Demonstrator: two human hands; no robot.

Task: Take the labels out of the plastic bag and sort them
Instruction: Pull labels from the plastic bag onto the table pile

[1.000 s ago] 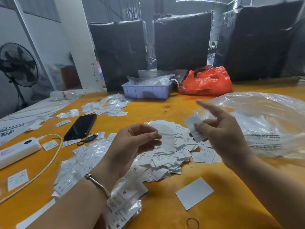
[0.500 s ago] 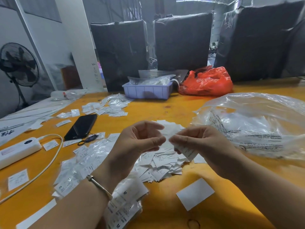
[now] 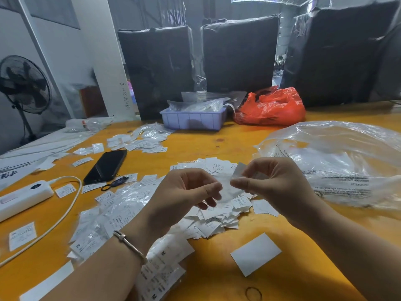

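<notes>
both forearms reach in from the near edge over the yellow table (image 3: 217, 279). the left hand (image 3: 180, 196), wrist braceleted, curls its fingers and thumb toward a small clear sleeve (image 3: 227, 187); the right hand (image 3: 275, 187) pinches that sleeve between thumb and forefinger. beneath them lies the pile of labels (image 3: 212, 220). the big plastic bag (image 3: 338, 161) rests farther right.
</notes>
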